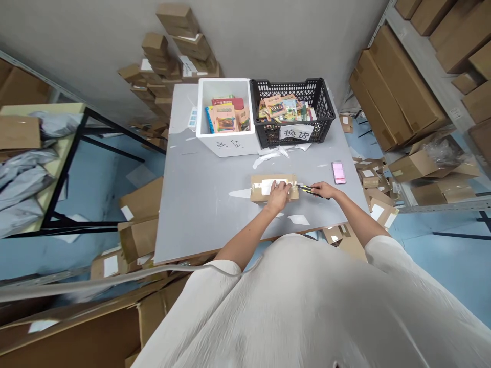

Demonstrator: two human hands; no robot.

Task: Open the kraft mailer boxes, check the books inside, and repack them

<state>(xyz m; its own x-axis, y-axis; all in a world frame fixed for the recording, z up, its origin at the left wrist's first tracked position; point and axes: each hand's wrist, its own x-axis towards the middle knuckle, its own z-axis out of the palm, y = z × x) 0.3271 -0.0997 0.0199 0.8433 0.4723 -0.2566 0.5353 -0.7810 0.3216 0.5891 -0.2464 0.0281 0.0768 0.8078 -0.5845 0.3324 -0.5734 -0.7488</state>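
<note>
A small taped cardboard box (pixel 256 193) with a white label on top lies on the grey table (pixel 199 204). My left hand (pixel 280 196) presses on the box from above, its fingers curled over the top near the right end. My right hand (pixel 324 190) is closed round the handle of a utility knife (pixel 307 189). The knife points left, with its tip at the taped right end of the box. Whether the blade is in the tape is too small to tell.
Behind the box stand a white foam bin (pixel 226 144) and a black plastic crate (pixel 264 134), both holding books. A pink-screened phone (pixel 338 173) lies to the right. Paper scraps (pixel 298 220) are on the table. Cardboard boxes (pixel 140 204) crowd the floor and shelves on both sides.
</note>
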